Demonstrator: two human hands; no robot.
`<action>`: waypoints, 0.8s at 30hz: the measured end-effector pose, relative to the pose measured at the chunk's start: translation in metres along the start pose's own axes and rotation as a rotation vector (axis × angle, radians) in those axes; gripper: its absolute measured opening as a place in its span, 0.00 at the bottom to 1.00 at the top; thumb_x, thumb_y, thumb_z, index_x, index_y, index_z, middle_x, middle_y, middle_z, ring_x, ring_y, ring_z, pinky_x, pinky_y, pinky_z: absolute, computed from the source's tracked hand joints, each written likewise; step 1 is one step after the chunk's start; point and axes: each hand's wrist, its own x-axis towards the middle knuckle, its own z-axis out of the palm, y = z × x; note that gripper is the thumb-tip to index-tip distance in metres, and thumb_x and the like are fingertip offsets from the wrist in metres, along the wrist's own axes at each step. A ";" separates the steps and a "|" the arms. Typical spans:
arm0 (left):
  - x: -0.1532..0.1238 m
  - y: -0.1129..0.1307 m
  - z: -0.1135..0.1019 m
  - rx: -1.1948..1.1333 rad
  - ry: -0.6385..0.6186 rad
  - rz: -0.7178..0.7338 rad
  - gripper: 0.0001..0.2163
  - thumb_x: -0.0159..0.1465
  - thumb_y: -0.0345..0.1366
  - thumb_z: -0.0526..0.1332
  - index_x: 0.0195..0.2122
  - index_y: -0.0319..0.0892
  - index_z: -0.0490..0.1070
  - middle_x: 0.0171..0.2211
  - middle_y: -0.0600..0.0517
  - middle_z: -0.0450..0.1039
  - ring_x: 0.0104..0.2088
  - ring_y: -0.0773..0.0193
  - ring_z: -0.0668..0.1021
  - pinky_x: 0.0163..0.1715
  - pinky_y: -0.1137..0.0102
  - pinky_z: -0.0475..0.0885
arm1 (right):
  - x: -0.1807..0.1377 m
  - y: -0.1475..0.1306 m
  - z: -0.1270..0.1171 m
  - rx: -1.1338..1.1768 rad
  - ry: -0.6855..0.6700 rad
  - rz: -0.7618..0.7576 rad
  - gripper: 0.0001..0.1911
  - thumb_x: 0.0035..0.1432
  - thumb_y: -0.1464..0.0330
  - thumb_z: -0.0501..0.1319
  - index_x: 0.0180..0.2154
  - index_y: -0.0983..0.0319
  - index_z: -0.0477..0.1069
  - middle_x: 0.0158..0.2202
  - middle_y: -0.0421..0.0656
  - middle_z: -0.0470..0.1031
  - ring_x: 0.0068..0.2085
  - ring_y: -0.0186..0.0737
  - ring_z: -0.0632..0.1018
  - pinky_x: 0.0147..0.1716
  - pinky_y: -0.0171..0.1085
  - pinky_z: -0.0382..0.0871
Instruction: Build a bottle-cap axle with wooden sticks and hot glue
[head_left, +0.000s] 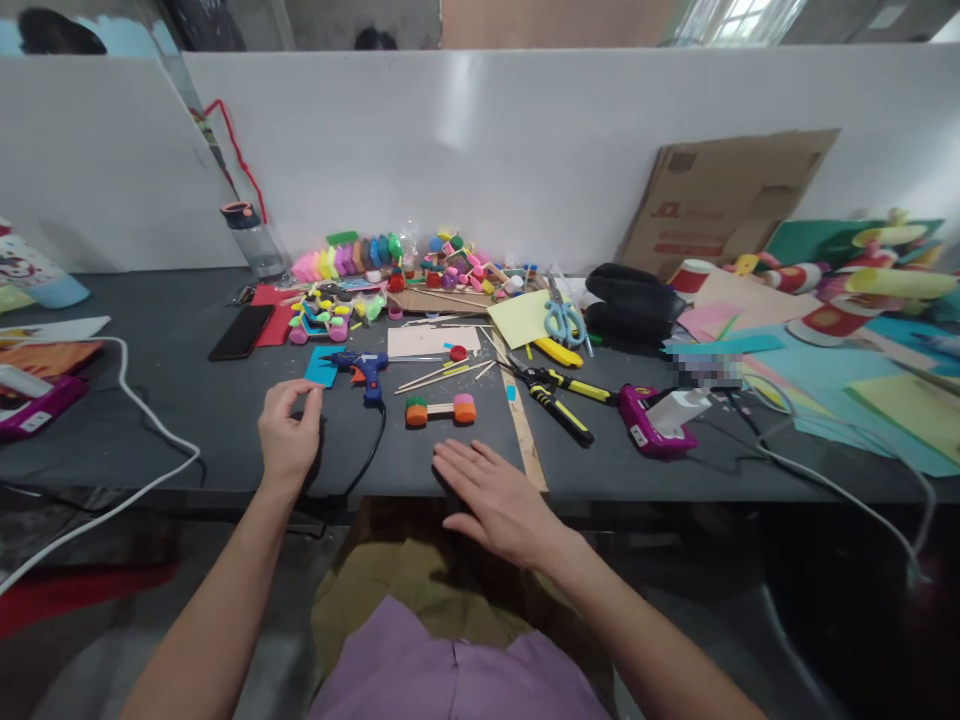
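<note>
My left hand (289, 433) rests on the dark table (172, 400) near its front edge, its fingers curled in with fingertips pinched together; whether it holds anything is hidden. Just beyond it lie a blue paper scrap (321, 367) and a blue glue gun (364, 368) with a black cord. My right hand (499, 497) lies flat at the table's front edge, fingers stretched out and holding nothing. In front of it sits a small axle piece (441, 409) with an orange-green cap at one end and a pink-orange cap at the other. A wooden strip (525, 435) runs beside my right hand.
Yellow-black pliers (559, 400), a magenta glue gun (652, 425), blue scissors (564, 320), a black phone (241, 332), coloured caps and foam pieces (390, 265), a water bottle (251, 235), cardboard (720, 200) and coloured paper sheets (862, 390) crowd the table. White cables (161, 440) trail off both sides.
</note>
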 end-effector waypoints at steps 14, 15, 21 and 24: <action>0.002 0.021 0.000 -0.011 -0.133 0.168 0.07 0.70 0.37 0.56 0.39 0.42 0.73 0.39 0.46 0.77 0.44 0.55 0.77 0.49 0.59 0.70 | -0.017 0.062 -0.031 -0.130 0.023 0.232 0.26 0.70 0.59 0.55 0.63 0.65 0.66 0.65 0.59 0.67 0.66 0.58 0.68 0.63 0.62 0.64; 0.004 0.028 0.003 -0.013 -0.187 0.200 0.07 0.69 0.38 0.57 0.41 0.42 0.73 0.41 0.46 0.77 0.45 0.55 0.76 0.50 0.59 0.69 | -0.015 0.064 -0.033 -0.140 0.060 0.260 0.24 0.71 0.61 0.53 0.61 0.65 0.68 0.63 0.60 0.69 0.64 0.58 0.70 0.62 0.61 0.65; 0.016 0.068 0.028 0.022 -0.642 0.425 0.17 0.60 0.40 0.71 0.49 0.45 0.74 0.48 0.48 0.78 0.51 0.52 0.75 0.51 0.58 0.66 | 0.019 0.074 -0.042 -0.105 0.093 0.249 0.25 0.66 0.59 0.60 0.61 0.62 0.67 0.59 0.56 0.73 0.61 0.58 0.73 0.58 0.59 0.69; 0.018 0.076 0.038 0.082 -0.746 0.449 0.18 0.58 0.36 0.71 0.49 0.44 0.74 0.48 0.45 0.79 0.51 0.49 0.74 0.48 0.57 0.64 | 0.040 0.078 -0.037 -0.066 0.052 0.198 0.31 0.63 0.61 0.65 0.64 0.62 0.63 0.58 0.55 0.74 0.60 0.57 0.72 0.58 0.57 0.69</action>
